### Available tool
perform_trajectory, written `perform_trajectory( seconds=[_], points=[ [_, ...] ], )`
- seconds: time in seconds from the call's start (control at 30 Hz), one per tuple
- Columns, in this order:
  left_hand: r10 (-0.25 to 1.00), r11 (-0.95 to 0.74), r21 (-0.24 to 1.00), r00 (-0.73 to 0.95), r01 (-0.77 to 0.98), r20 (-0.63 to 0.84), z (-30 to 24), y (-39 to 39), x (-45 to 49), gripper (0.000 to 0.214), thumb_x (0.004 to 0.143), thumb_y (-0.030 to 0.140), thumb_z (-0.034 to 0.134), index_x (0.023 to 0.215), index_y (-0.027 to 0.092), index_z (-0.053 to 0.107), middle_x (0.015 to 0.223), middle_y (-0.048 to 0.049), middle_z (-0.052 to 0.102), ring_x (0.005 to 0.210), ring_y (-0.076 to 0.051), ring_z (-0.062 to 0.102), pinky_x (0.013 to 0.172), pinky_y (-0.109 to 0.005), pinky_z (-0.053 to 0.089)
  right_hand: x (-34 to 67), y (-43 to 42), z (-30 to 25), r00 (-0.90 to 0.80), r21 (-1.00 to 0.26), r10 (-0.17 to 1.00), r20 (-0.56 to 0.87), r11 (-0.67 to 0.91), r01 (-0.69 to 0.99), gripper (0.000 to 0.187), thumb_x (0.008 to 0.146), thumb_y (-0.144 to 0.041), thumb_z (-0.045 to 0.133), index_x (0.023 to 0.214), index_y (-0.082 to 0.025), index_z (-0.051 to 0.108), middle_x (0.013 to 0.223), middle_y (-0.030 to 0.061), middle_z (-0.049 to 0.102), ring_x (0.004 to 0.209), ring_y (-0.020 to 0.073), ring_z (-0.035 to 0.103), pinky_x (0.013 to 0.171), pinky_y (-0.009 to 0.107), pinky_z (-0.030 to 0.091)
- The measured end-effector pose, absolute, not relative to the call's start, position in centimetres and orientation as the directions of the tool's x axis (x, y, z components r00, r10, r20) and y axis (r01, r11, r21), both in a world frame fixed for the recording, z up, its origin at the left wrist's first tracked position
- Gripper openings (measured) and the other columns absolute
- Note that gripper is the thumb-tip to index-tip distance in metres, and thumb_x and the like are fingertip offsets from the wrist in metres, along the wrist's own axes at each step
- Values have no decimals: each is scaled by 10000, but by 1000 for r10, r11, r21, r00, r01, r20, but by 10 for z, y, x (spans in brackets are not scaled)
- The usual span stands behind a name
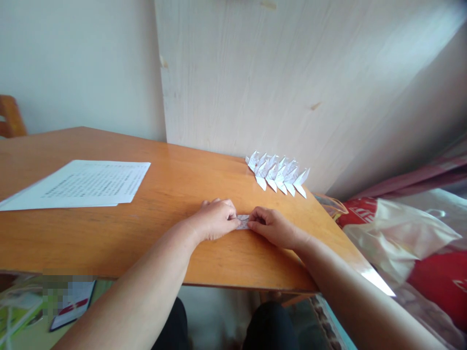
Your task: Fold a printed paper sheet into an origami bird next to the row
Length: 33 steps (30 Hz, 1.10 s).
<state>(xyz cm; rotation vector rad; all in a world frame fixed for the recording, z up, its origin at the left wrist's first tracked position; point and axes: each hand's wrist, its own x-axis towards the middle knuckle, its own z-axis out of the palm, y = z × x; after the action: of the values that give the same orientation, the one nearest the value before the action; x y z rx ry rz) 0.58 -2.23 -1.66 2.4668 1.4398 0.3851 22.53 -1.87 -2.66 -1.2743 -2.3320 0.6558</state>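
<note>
A small folded piece of white printed paper (pixel 243 221) lies on the wooden table (pixel 175 194) near its front edge. My left hand (pixel 215 218) is curled, fingers pinching the paper's left end. My right hand (pixel 272 226) is curled too and presses the paper's right end. Most of the paper is hidden between the fingers. Beyond my hands, near the table's far right corner, lies a row of several folded white paper pieces (pixel 279 172), overlapping like pointed scales.
Printed white sheets (pixel 83 184) lie on the table's left side. A pale wooden board (pixel 292 82) leans behind the table. Red and clear plastic bags (pixel 404 238) sit to the right. A wooden chair part (pixel 10 116) shows at far left.
</note>
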Motion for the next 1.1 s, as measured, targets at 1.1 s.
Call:
perform_trajectory(
  seconds=[1.1],
  points=[
    [914, -406, 309, 391, 860, 112, -13, -31, 15, 156, 843, 317, 523, 742, 218, 590, 987, -46, 637, 935, -247, 569, 730, -357, 383, 224, -18, -31, -526, -543, 838, 141, 510, 667, 75, 820, -142, 556, 863, -200, 577, 755, -24, 611, 667, 126, 536, 594, 247, 372]
  ],
)
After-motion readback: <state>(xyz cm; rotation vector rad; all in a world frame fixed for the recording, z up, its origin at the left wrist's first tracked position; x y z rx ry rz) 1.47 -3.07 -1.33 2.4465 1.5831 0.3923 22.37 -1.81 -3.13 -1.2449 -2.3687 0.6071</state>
